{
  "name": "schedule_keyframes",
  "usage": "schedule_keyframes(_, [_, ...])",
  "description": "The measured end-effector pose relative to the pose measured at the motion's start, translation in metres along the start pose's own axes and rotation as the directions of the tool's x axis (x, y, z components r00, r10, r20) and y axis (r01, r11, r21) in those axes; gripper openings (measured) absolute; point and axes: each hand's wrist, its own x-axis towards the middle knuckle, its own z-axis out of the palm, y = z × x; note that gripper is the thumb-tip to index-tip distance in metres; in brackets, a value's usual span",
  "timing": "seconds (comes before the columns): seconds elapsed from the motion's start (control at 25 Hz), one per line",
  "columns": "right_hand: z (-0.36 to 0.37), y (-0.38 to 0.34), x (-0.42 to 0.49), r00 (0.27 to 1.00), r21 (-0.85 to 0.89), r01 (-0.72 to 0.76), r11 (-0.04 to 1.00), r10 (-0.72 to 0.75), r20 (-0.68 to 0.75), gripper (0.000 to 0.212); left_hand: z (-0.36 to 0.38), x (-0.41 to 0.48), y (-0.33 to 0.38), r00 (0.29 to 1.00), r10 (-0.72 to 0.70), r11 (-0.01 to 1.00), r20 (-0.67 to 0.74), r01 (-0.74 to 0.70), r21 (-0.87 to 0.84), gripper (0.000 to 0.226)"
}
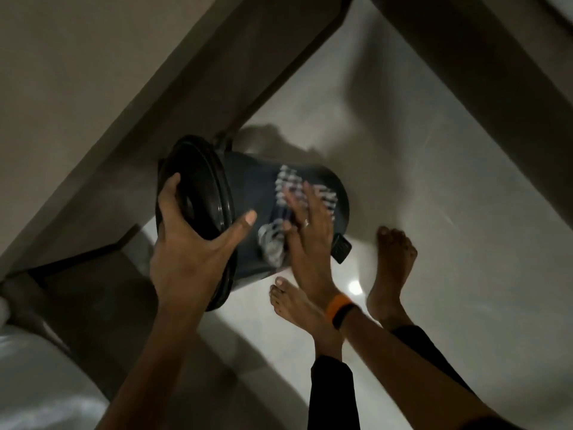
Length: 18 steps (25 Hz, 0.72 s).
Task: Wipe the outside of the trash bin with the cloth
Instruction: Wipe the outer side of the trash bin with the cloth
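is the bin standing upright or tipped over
Tipped. The trash bin leans with its lid toward the camera; the left hand grips the lid rim while the right hand presses the cloth against its side.

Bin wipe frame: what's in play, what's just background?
In play:
- trash bin, tilted, lid on
- checked cloth on bin wall
- left hand gripping lid rim
- right hand flat on cloth, blurred

Background:
- bare feet
- orange wristband
- pedal, not pressed
- tiled floor
- brown skirting
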Motion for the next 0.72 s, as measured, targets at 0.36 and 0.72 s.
schedule_keyframes(0.36, [-0.003, -0.004, 0.009, 0.998, 0.024, 0.068, 0.997, -0.068, 0.003, 0.047, 0.01, -0.032, -0.006, 0.974, 0.172, 0.888, 0.147, -0.218, 0.405, 0.125])
schedule_keyframes(0.72, [0.003, 0.006, 0.053, 0.989, 0.107, -0.018, 0.994, 0.033, -0.142, 0.041, 0.007, -0.001, 0.037, 0.996, -0.037, 0.985, -0.087, 0.051, 0.166, 0.113])
